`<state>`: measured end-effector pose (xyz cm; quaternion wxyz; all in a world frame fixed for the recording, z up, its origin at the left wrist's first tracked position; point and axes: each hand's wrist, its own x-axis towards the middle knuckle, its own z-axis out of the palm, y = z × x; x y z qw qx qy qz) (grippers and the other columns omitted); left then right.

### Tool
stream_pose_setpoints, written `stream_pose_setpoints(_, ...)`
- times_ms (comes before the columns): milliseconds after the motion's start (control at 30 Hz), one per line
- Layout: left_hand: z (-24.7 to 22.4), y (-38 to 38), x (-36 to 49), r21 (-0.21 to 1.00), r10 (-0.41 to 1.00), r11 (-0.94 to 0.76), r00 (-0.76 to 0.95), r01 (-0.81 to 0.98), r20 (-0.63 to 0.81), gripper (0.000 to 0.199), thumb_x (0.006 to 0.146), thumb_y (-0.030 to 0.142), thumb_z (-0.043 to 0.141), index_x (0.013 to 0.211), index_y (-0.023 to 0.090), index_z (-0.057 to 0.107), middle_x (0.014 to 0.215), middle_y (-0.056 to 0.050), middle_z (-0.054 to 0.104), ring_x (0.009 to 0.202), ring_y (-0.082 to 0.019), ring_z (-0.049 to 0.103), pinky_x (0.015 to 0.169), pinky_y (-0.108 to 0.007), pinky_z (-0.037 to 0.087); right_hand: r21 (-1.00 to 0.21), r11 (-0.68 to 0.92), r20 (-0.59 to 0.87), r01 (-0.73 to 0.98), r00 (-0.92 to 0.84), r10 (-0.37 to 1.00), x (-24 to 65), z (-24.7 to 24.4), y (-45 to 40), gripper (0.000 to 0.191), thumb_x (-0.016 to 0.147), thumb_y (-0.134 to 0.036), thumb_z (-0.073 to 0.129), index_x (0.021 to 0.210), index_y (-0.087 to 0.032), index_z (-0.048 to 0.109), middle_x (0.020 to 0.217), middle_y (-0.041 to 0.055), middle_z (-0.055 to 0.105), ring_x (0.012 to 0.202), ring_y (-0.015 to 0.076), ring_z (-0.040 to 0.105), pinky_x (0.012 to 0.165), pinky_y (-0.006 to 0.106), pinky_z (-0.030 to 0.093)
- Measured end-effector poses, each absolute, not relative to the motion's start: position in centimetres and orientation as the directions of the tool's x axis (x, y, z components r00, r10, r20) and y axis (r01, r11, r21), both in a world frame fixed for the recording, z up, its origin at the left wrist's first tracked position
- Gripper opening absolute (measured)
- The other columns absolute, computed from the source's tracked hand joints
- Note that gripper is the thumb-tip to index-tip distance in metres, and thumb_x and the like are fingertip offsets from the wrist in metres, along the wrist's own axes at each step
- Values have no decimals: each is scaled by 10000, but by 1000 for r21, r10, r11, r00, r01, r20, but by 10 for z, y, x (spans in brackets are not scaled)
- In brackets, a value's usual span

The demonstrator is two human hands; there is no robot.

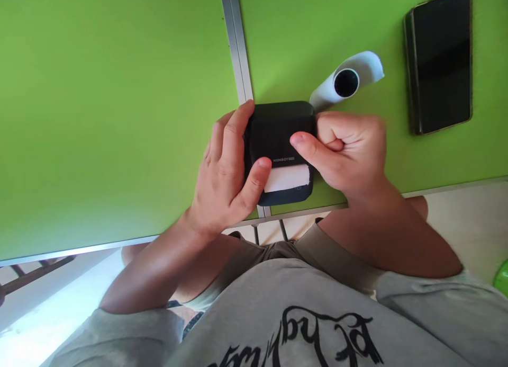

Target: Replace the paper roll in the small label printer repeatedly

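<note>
A black label printer (282, 128) marked NIIMBOT lies at the table's front edge, over the metal seam. A strip of white label paper (286, 178) sticks out of its slot near the front. My left hand (227, 171) wraps round the printer's left side, its thumb beside the paper. On the right side, my right hand (347, 147) grips the printer with curled fingers and its thumb on the lid. Just behind that hand stands a roll of white paper (328, 93) with a dark core, its loose end curling to the right.
A dark phone (442, 62) in a folding case lies on the green table (115, 113) at the back right. The metal seam (237, 44) runs across the tabletop. Below the front edge are my lap and the floor, with a green object (502, 278) at far right.
</note>
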<state>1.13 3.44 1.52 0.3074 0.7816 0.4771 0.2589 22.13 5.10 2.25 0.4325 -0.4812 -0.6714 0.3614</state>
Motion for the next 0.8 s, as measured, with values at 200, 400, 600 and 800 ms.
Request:
stream_pose_setpoints(200,16,35,14,733,912,-350,390,583,125,669,1037,629,308,1562,215,318,1514,-163,507,1392,-309,527,1165,-470,454,-864,323,254,386,-221,942,224,26,53,576,900,-222,687,565,-169,221,534,-60,219,510,48,178,493,281,181)
stream_pose_setpoints(400,11,33,12,694,914,-360,386,623,126,711,1035,639,298,1623,243,238,1516,-158,510,1377,-311,530,1141,-489,452,-845,360,303,396,-200,932,223,19,51,553,927,-246,644,573,-186,223,528,-58,234,506,68,200,503,291,199)
stream_pose_setpoints(600,9,27,9,636,899,-391,425,665,109,833,1026,680,250,1653,138,163,1581,-237,455,1448,-352,478,1202,-525,375,-838,368,319,403,-185,929,222,17,50,539,933,-233,638,579,-181,235,530,-61,241,505,60,211,502,284,201)
stream_pose_setpoints(800,10,19,5,607,882,-413,464,679,81,923,995,748,268,1649,108,149,1623,-271,406,1504,-379,437,1224,-561,341,-826,403,361,395,-179,915,220,17,52,538,906,-190,645,577,-193,219,523,-59,225,501,54,189,470,282,201)
